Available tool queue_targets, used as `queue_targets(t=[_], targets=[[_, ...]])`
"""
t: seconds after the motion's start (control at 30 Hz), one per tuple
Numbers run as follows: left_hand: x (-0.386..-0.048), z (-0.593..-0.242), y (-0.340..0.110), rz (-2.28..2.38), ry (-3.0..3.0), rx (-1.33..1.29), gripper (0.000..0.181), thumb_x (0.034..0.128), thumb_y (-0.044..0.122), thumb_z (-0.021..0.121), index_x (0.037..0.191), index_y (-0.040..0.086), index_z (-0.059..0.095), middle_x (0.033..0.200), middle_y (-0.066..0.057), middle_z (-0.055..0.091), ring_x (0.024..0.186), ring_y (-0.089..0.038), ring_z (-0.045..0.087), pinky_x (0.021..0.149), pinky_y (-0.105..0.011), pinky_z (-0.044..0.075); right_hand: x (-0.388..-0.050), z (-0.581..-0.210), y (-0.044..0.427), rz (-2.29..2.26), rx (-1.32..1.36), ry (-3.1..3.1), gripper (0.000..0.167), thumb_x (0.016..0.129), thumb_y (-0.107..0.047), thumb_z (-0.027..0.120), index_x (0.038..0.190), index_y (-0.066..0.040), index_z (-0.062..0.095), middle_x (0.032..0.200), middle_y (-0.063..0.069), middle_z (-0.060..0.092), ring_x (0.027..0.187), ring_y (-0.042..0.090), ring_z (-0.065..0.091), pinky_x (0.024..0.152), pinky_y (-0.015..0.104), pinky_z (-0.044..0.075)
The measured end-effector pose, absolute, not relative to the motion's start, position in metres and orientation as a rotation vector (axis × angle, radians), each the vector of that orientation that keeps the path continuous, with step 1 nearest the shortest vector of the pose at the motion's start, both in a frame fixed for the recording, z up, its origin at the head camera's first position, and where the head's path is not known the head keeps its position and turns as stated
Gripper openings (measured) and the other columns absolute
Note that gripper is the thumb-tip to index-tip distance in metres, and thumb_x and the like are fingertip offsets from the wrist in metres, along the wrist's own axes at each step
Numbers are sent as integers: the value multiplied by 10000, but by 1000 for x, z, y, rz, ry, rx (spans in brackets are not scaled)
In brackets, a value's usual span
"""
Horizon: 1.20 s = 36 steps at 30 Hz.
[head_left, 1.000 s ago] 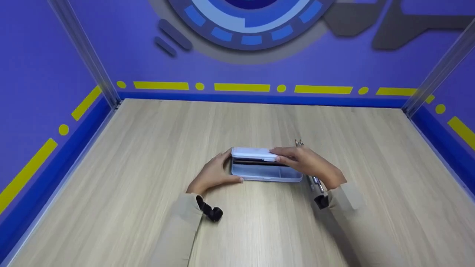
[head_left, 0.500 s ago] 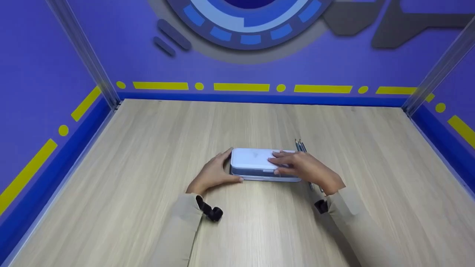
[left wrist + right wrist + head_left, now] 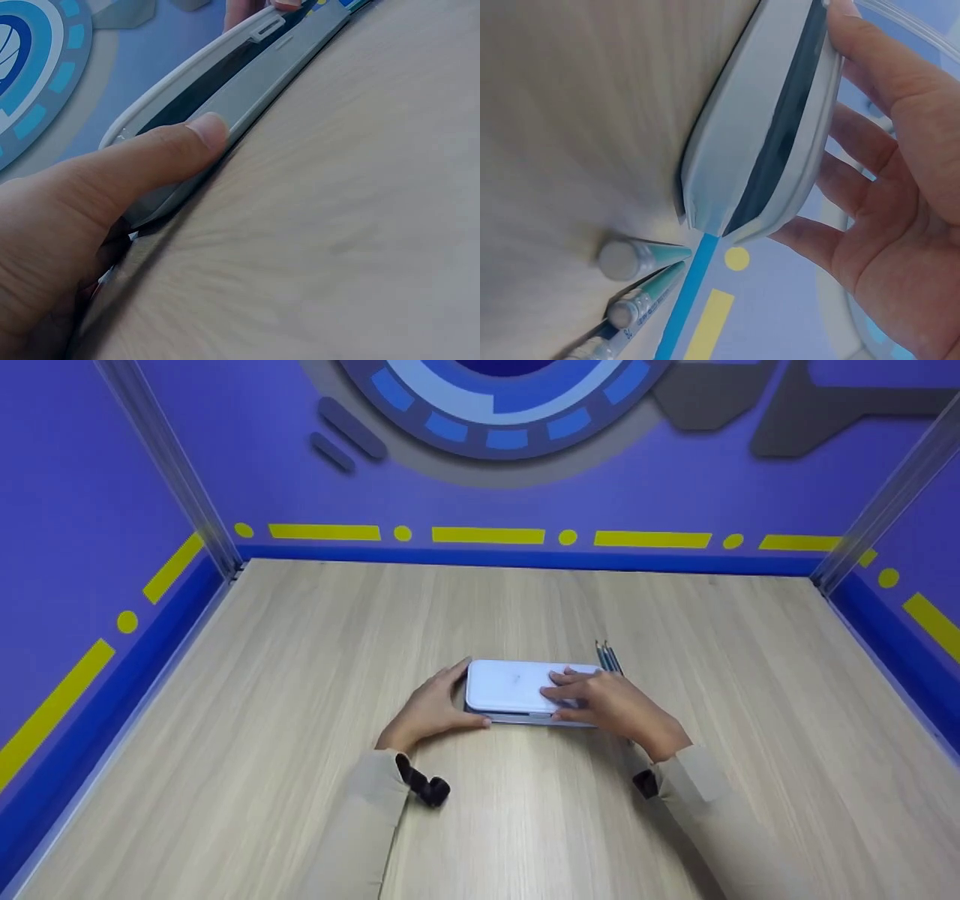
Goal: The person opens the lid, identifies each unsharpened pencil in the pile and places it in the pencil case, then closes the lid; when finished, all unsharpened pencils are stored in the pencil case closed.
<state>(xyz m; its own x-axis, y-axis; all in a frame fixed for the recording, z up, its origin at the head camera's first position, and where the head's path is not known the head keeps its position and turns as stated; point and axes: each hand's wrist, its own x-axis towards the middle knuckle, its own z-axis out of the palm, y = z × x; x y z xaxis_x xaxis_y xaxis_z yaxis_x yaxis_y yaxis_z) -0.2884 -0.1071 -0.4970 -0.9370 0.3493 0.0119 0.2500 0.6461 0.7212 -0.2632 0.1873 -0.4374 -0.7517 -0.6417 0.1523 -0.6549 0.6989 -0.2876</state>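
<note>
A pencil case with a white lid (image 3: 504, 684) and a translucent grey base (image 3: 259, 82) lies lengthwise on the table. Its lid is nearly down, with a dark narrow gap along the front in both wrist views. My left hand (image 3: 429, 709) grips the left end, thumb along the front wall and fingers round the back corner. Over the right part of the lid lies my right hand (image 3: 619, 706); its fingers rest on top and its thumb holds the front rim near the latch. Several green pencils (image 3: 609, 657) lie just right of the case, partly hidden by that hand.
The pencils' blunt ends (image 3: 622, 259) show close to the case's right end. A wood-grain table (image 3: 300, 660) runs back to a blue-purple wall (image 3: 480, 502) with yellow marks, and side panels stand left and right.
The lid has swung down towards me, from standing well open to almost meeting the base. My right hand has moved down with it. My left hand has stayed on the left end.
</note>
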Motion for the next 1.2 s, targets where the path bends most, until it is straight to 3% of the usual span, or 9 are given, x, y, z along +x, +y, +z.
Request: queue_targets(t=[0.87, 1.2], targets=[[-288, -497, -106, 1185, 2735, 523, 1130, 615, 503, 864, 1519, 143, 290, 1506, -175, 382, 1384, -349, 365, 1146, -483, 302, -258, -440, 182, 489, 953, -2956, 482, 813, -266, 751, 1274, -237, 614, 1377, 27, 544, 1304, 236, 498, 1027, 400, 441], [-286, -496, -107, 1202, 2719, 482, 1138, 600, 500, 873, 1521, 169, 292, 1527, -151, 360, 1426, -385, 276, 1164, -520, 251, -257, -441, 180, 451, 1048, -2913, 504, 794, -265, 758, 1270, -178, 621, 1368, 83, 549, 1295, 285, 504, 1030, 431, 442]])
